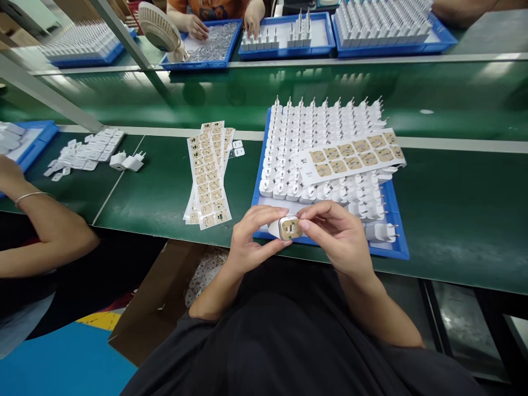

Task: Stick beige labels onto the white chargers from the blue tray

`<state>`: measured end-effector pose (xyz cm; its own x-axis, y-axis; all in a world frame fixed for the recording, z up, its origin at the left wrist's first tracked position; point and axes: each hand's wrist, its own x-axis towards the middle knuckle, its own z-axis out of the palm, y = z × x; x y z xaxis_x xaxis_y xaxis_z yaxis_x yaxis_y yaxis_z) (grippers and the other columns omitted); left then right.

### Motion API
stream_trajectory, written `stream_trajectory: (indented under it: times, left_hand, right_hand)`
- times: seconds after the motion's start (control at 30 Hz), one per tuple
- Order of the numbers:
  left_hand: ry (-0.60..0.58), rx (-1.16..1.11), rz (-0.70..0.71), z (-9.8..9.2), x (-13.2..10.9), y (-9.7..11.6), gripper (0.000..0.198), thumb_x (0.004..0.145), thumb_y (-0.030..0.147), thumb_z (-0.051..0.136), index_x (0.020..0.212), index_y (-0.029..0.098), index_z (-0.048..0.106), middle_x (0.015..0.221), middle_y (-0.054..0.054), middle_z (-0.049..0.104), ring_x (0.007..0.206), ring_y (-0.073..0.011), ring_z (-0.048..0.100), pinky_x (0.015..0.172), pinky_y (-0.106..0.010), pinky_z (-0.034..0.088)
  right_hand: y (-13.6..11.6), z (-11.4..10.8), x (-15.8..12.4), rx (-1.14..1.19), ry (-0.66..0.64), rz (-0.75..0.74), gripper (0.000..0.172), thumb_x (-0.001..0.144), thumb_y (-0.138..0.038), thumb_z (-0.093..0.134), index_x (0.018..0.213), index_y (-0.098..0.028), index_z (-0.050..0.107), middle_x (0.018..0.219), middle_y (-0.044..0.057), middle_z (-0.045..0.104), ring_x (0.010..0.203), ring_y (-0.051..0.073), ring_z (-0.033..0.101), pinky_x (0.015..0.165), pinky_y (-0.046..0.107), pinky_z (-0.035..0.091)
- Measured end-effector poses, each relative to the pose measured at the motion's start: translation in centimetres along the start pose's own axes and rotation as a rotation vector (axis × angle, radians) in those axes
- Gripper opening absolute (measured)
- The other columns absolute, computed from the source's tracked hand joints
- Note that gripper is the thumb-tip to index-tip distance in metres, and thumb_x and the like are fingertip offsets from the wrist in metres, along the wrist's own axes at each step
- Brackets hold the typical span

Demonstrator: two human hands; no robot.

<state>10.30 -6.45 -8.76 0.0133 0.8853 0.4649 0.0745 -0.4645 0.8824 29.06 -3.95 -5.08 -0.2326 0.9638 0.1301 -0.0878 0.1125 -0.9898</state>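
Note:
My left hand grips a white plug charger between thumb and fingers, just over the near edge of the blue tray. A tan sticker with two slots covers the end face turned toward me. My right hand pinches the right edge of this sticker with thumb and forefinger. Beyond the hands, rows of white chargers stand in the tray, prongs up. Across them lies a sheet of tan stickers. One charger rests on its side at the tray's near right.
More sticker sheets lie overlapped on the green bench, left of the tray. Further left are two chargers and a pile of white pieces. A co-worker's arm is at far left. Across the bench, another person's hands work over trays.

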Motion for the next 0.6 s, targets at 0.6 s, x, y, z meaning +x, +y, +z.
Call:
stream_trajectory:
  times: [0.6]
  left_hand:
    - [-0.009,0.113,-0.005,-0.3,-0.18,-0.27,0.049,0.074,0.021,0.086,0.12,0.032,0.073,0.115,-0.007,0.077,0.111,-0.029,0.067,0.1,-0.046,0.051]
  right_hand:
    - [0.31,0.64,-0.1,-0.055,0.035,-0.064,0.008,0.088,-0.024,0.077,0.087,-0.023,0.069,0.082,-0.001,0.07,0.078,0.015,0.068,0.075,0.029,0.06]
